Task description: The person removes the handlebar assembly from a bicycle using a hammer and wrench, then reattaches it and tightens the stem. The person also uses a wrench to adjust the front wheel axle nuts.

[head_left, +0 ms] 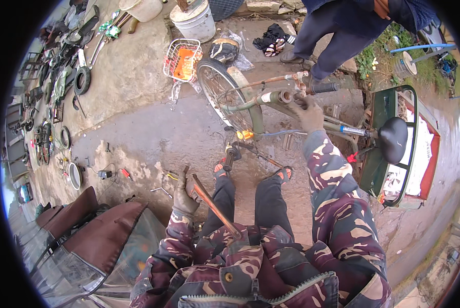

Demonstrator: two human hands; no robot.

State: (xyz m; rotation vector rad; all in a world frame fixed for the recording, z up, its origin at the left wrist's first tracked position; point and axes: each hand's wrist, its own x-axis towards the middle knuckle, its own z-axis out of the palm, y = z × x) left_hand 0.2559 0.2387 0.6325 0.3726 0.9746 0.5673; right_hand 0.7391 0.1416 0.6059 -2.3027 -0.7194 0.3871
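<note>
My left hand, gloved or grimy, is closed near the head end of a hammer. Its wooden handle slants down toward my jacket; the head is partly hidden by my fingers. My right hand reaches forward with its fingers curled on the frame tube of a cargo tricycle, just behind the open head tube. The front wheel leans out to the left with its fender. A handlebar grip hangs low near my feet, beside an orange reflector.
At right are the black saddle and green cargo box. Another person stands beyond the frame. A white wire basket and bucket stand far ahead. Pliers and a spoke-like wrench lie left; brown covers are nearer.
</note>
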